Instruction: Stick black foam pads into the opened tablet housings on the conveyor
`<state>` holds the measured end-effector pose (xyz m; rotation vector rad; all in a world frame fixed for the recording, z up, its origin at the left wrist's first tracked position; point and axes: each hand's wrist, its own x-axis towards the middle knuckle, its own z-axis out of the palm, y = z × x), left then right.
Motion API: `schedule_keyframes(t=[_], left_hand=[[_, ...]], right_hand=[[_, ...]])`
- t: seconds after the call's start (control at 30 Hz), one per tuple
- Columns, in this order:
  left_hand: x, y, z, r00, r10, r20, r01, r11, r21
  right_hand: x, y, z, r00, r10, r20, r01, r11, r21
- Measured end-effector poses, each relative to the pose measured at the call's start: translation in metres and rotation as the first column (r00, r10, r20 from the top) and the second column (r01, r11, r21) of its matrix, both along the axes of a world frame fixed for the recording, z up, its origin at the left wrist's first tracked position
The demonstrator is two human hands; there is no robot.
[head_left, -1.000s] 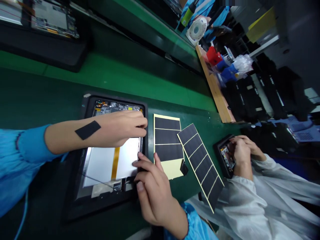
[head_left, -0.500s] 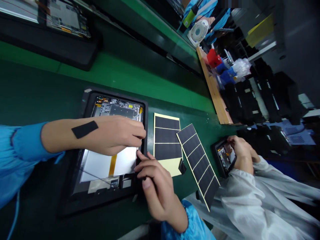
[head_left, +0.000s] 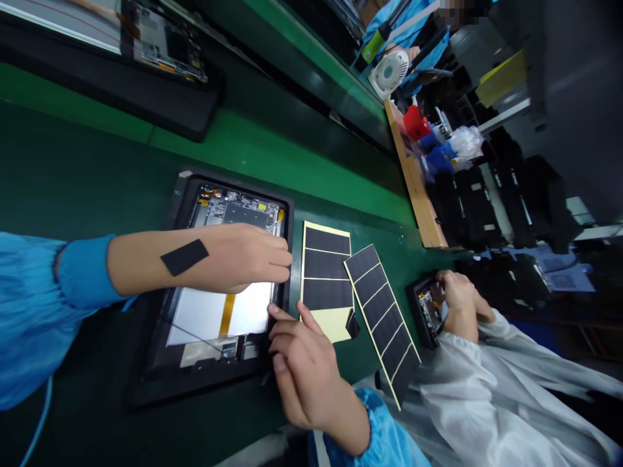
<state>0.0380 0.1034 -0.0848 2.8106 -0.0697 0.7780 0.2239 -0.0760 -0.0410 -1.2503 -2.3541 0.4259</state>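
Observation:
An opened tablet (head_left: 185, 318) lies in a black frame (head_left: 287, 227), its circuit board (head_left: 243, 211) and silvery battery showing. Across it reaches my left hand (head_left: 248, 256), fingers curled together at the right inner edge; whatever they hold, if anything, is hidden. A black adhesive patch (head_left: 185, 257) sticks to the back of my left wrist. My right hand (head_left: 309, 366) rests by the frame's lower right side, fingers apart and partly bent, the fingertips on the edge. To the right lie two sheets of black stickers, one upright (head_left: 327, 264) and one slanted (head_left: 382, 311).
A co-worker's hands (head_left: 460, 298) hold a smaller opened device (head_left: 428, 308) at the right. Another opened device (head_left: 168, 42) sits on a black tray (head_left: 195, 110) at the upper left. A white fan (head_left: 390, 70) and a wooden edge (head_left: 413, 181) are farther back.
The view has shifted, so the tablet and my left arm appear farther right. My left hand stays at the right inner edge, and my right hand stays beside the frame.

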Motion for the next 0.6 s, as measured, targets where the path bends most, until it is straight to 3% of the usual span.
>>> schedule_keyframes(t=[0.13,0.23,0.3,0.43,0.6], left_hand=[[-0.001,0.002,0.003,1.000,0.016,-0.022,-0.016,1.000,0.007],[-0.002,0.004,0.004,0.998,0.021,-0.054,-0.023,0.998,-0.050],[-0.002,0.005,0.003,0.998,0.019,-0.053,-0.024,0.995,-0.100],[-0.001,0.008,-0.001,1.000,0.015,-0.024,-0.020,0.978,-0.210],[-0.001,0.010,0.002,0.999,0.003,-0.044,-0.017,0.948,-0.317]], right_hand=[[0.003,0.012,0.009,0.994,-0.034,-0.104,0.030,0.999,-0.045],[0.006,0.034,0.005,0.977,-0.141,-0.161,0.155,0.985,0.079],[0.008,0.049,-0.003,0.980,-0.154,-0.127,0.175,0.968,0.178],[0.009,0.066,-0.020,0.995,-0.063,-0.077,0.083,0.951,0.297],[0.012,0.065,-0.028,1.000,0.017,-0.026,-0.008,0.943,0.333]])
